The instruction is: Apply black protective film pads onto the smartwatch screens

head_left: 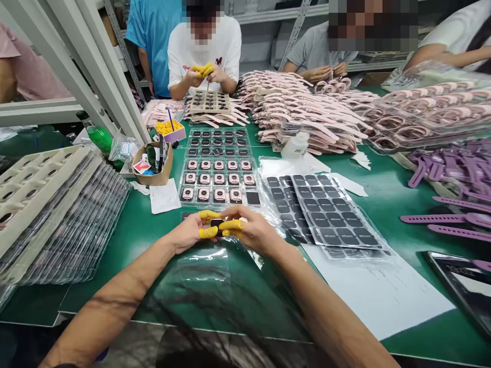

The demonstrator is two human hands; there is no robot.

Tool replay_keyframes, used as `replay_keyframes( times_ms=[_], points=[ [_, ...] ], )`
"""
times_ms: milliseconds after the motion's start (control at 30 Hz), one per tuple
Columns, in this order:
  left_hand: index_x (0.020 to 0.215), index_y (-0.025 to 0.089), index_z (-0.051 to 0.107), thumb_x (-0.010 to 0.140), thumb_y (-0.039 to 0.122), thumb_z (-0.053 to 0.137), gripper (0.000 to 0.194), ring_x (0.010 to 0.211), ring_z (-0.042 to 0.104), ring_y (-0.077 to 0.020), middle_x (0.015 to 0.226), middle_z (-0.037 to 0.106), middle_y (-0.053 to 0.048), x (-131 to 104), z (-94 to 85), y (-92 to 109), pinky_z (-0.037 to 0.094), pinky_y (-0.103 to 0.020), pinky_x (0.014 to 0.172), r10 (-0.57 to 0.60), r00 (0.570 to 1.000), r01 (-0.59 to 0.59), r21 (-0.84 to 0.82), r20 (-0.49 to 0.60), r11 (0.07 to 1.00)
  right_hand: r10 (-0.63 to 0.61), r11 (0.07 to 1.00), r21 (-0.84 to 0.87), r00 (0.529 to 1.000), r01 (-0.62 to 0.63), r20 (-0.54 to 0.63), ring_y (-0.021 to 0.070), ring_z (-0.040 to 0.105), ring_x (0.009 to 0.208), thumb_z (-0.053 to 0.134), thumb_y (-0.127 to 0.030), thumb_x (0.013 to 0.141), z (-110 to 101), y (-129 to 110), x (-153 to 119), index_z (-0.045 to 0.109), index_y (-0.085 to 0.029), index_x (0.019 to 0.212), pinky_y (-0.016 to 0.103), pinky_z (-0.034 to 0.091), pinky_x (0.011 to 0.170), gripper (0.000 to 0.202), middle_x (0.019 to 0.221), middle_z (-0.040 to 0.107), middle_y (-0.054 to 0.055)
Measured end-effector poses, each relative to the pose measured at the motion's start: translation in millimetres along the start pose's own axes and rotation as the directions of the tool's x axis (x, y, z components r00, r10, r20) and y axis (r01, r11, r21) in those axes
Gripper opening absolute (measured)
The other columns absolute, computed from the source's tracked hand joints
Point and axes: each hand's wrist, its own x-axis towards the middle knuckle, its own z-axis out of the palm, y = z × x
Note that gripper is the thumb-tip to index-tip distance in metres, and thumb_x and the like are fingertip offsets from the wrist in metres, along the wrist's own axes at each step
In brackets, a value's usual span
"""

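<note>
Both my hands wear yellow finger cots and meet above the near end of the tray. Between them is a smartwatch case (217, 224), its dark screen facing up. My left hand (190, 232) pinches its left side between thumb and fingers. The fingers of my right hand (251, 229) press on the right side and front edge of the same case. Just beyond lies a clear plastic tray (182, 191) with rows of pink watch cases (219, 179), backs up; its near right compartment looks dark and holds no pink case. Farther on are compartments with dark screens (217, 142).
Sheets of black square stickers (326, 212) lie right, on white paper (383, 291). Trays (69, 220) are stacked left, beside a cardboard box (153, 171). Pink straps (299, 110) are piled behind a white bottle (295, 145); purple straps (460, 168) lie right. Co-workers sit opposite.
</note>
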Motion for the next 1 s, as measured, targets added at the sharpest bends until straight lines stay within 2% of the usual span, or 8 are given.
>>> replay_keyframes(
  times_ms=[200,333,467,600,733,833,933,1000],
  points=[
    [0.116,0.021,0.071,0.068,0.044,0.099,0.060,0.069,0.073,-0.0153,0.094,0.072,-0.002,3.3,-2.1,1.1,0.061,-0.030,0.065,0.069,0.994,-0.078,-0.111,-0.087,0.991,0.238,0.966,0.151,0.955,-0.212,-0.176,0.0209,0.055,0.068,0.047,-0.058,0.102,-38.2,1.7,-9.1,0.059,-0.028,0.071,0.038,0.049,0.067,0.045,0.077,0.059,0.002],
    [0.121,0.018,0.068,0.076,0.046,0.093,0.058,0.067,0.073,-0.0132,0.100,0.071,-0.003,9.7,-9.9,3.6,0.063,-0.031,0.069,0.144,0.973,-0.134,0.068,-0.179,0.989,0.519,0.809,-0.337,0.854,-0.481,0.028,0.0198,0.054,0.065,0.069,-0.054,0.089,-66.9,24.3,-16.3,0.060,-0.025,0.063,0.036,0.041,0.066,0.040,0.070,0.064,0.003],
    [0.125,0.018,0.067,0.066,0.030,0.100,0.069,0.078,0.075,-0.0154,0.102,0.076,-0.005,12.6,-13.8,3.5,0.061,-0.032,0.081,0.142,0.972,-0.118,0.133,-0.186,0.984,0.626,0.712,-0.446,0.778,-0.542,0.054,0.0213,0.062,0.069,0.075,-0.044,0.085,-70.0,35.9,-21.9,0.072,-0.027,0.081,0.035,0.046,0.066,0.018,0.079,0.073,0.003],
    [0.124,0.018,0.067,0.052,0.022,0.104,0.081,0.082,0.076,-0.0188,0.089,0.077,-0.002,13.5,-12.8,0.0,0.060,-0.033,0.084,0.141,0.969,-0.115,0.136,-0.203,0.984,0.542,0.700,-0.507,0.836,-0.503,-0.081,0.0213,0.063,0.071,0.076,-0.053,0.084,-66.0,30.8,-23.9,0.077,-0.030,0.109,0.037,0.050,0.065,0.034,0.097,0.072,0.004],
    [0.118,0.017,0.069,0.048,0.018,0.103,0.078,0.078,0.074,-0.0178,0.086,0.076,-0.001,15.1,-11.1,-4.6,0.059,-0.032,0.080,0.174,0.955,-0.133,0.176,-0.240,0.975,0.184,0.834,-0.487,0.963,-0.260,-0.198,0.0292,0.067,0.097,0.063,-0.058,0.096,-36.9,20.5,-16.0,0.075,-0.028,0.127,0.048,0.058,0.086,0.044,0.112,0.068,0.012],
    [0.115,0.017,0.068,0.051,0.019,0.102,0.073,0.074,0.072,-0.0173,0.082,0.074,0.000,15.4,-10.3,-7.0,0.058,-0.032,0.077,0.193,0.952,-0.144,0.207,-0.239,0.968,-0.047,0.855,-0.519,0.997,0.007,-0.064,0.0377,0.057,0.129,0.064,-0.060,0.095,-0.8,15.5,-6.9,0.071,-0.041,0.135,0.059,0.052,0.106,0.045,0.145,0.059,0.012],
    [0.109,0.018,0.068,0.051,0.016,0.100,0.067,0.073,0.070,-0.0169,0.082,0.073,0.000,15.2,-9.5,-8.0,0.056,-0.032,0.076,0.212,0.950,-0.161,0.222,-0.229,0.962,-0.049,0.786,-0.612,0.996,0.086,0.077,0.0432,0.044,0.144,0.067,-0.057,0.094,18.2,17.0,-4.0,0.070,-0.052,0.133,0.067,0.041,0.113,0.039,0.163,0.049,0.004],
    [0.106,0.018,0.068,0.048,0.014,0.101,0.067,0.074,0.069,-0.0166,0.084,0.073,-0.001,15.6,-9.3,-8.4,0.055,-0.032,0.077,0.212,0.947,-0.161,0.215,-0.241,0.963,0.022,0.719,-0.695,1.000,-0.027,-0.017,0.0463,0.036,0.149,0.064,-0.054,0.096,17.1,21.0,-6.9,0.068,-0.053,0.136,0.071,0.034,0.113,0.040,0.168,0.045,0.003]
  ],
)
